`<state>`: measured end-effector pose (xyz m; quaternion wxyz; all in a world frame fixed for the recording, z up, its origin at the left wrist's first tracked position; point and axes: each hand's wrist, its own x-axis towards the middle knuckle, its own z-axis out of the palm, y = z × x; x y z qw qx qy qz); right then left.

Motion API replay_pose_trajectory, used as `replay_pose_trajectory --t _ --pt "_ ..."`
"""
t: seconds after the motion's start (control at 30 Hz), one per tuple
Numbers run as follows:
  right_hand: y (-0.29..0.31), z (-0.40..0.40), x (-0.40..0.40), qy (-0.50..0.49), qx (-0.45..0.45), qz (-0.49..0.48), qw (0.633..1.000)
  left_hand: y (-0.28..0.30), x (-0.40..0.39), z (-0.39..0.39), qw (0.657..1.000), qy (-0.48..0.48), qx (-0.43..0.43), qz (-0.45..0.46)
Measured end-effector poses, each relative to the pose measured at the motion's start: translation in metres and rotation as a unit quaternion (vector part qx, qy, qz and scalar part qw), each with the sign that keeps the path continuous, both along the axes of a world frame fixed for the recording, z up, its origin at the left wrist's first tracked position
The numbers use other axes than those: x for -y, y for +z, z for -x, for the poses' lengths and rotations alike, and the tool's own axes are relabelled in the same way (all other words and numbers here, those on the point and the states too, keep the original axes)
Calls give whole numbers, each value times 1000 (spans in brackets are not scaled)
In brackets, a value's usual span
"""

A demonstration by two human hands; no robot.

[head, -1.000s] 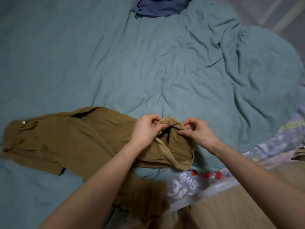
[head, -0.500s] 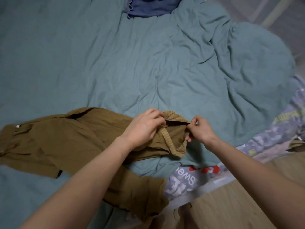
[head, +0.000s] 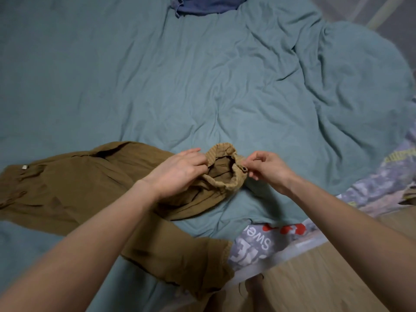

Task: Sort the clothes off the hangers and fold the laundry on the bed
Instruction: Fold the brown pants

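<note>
Hands (head: pixel 225 170) pinch brown jacket (head: pixel 67 183) cuff over teal bedcover (head: pixel 202 86).

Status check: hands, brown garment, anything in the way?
Both hands pinch ribbed cuff: left hand, right hand. Brown garment unfolded on teal duvet. Nothing blocking.

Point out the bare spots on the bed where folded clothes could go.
Bare teal duvet runs between the brown garment and the blue garment, and right to its bunched folds. The near edge is crowded: both hands, brown garment, printed sheet.
</note>
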<state>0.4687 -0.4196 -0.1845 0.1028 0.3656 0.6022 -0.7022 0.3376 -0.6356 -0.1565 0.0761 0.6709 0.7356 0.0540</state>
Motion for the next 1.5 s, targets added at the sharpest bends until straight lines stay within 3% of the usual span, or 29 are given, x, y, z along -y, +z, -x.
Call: replay_pose_trajectory --t 0.33,0.47,0.53,0.73,0.87,1.0,1.07,1.2,1.3,1.4,1.5 --pt "5 35 40 72 84 -54 992 18 41 5 998 35 22 50" --pt "-2 35 23 65 123 -225 964 14 58 8 997 63 35 19" --pt "-3 35 16 47 126 -259 956 10 57 6 997 69 28 -6" --pt "4 33 0 64 98 -100 988 0 33 -2 980 169 81 -71" --pt "13 26 -8 112 78 -42 990 2 14 -6 978 149 140 -43" --pt "13 25 -4 118 47 -45 991 5 -19 -8 934 276 215 -68" --pt "14 23 1 114 23 -92 989 -1 -33 1 914 335 224 -36" --pt "16 7 14 102 -27 -125 987 -18 -49 9 875 349 305 141" --pt "9 -22 18 107 -43 -186 976 -29 -63 -8 845 339 386 147" --pt "1 -56 20 53 -31 -230 971 -31 -79 -25 856 283 394 179" --pt "-2 -84 27 46 -16 -203 978 -29 -88 -38 906 225 271 237"
